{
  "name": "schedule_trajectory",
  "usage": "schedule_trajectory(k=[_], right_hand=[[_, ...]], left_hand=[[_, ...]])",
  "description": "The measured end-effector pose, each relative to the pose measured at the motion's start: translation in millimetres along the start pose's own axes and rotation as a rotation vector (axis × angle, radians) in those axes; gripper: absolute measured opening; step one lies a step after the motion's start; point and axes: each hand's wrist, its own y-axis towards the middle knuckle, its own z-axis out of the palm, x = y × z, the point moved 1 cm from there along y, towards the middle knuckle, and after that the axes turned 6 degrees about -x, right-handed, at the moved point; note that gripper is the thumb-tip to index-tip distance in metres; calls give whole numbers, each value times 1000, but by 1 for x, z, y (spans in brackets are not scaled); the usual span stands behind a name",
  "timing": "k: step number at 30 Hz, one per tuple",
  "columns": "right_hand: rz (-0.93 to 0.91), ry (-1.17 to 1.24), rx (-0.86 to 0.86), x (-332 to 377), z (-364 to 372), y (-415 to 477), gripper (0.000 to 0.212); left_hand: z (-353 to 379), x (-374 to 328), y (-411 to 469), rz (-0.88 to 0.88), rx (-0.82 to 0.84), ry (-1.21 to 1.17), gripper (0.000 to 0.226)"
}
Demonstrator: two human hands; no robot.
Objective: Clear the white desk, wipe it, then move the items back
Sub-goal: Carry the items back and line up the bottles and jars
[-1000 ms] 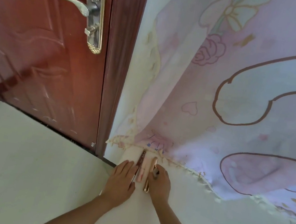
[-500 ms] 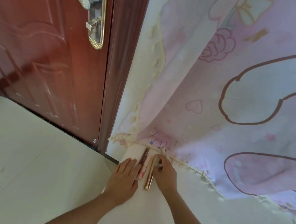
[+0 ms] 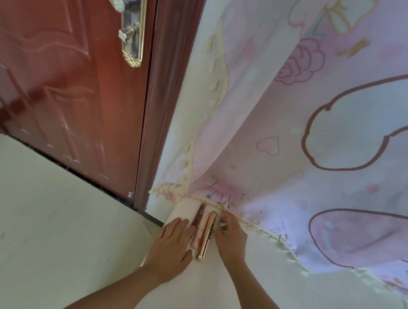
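Low in the centre of the frame, a dark red tube [image 3: 198, 215], a pink tube [image 3: 199, 233] and a gold tube [image 3: 206, 237] lie side by side on the white worktop [image 3: 201, 300], below the cartoon-print cloth [image 3: 336, 122]. The left hand [image 3: 172, 248] lies flat with a slack grip, fingers straight and touching the tubes' left side. The right hand [image 3: 230, 241] sits just right of the gold tube with fingers bent, and I cannot tell whether its grip holds anything.

three tubes [image 3: 202, 230] on the desk [image 3: 201, 300] corner, perhaps touching the cloth [image 3: 291, 152] behind
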Motion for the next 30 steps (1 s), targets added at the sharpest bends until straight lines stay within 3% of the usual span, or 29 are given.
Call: schedule_trajectory(k=[8, 13, 17, 24, 28, 30], right_hand=[[-98, -232, -90, -14, -7, -18, 42], [-207, -267, -139, -23, -20, -32, 41], [-283, -309, -148, -19, -34, -33, 46], [-519, -321, -166, 9, -52, -36, 45], [-656, -334, -92, 33, -38, -50, 43], [-819, -336, -68, 56, -29, -68, 39]], left_hand=[[-7, -1, -1, -43, 47, -58, 66], [-7, 1, 1, -152, 194, -234, 61], [-21, 3, 9, -178, 192, -255, 61], [-75, 17, -9, -252, -16, -182, 61], [-105, 31, -57, -453, -94, -122, 60], [-120, 38, -92, -566, -128, -91, 59]])
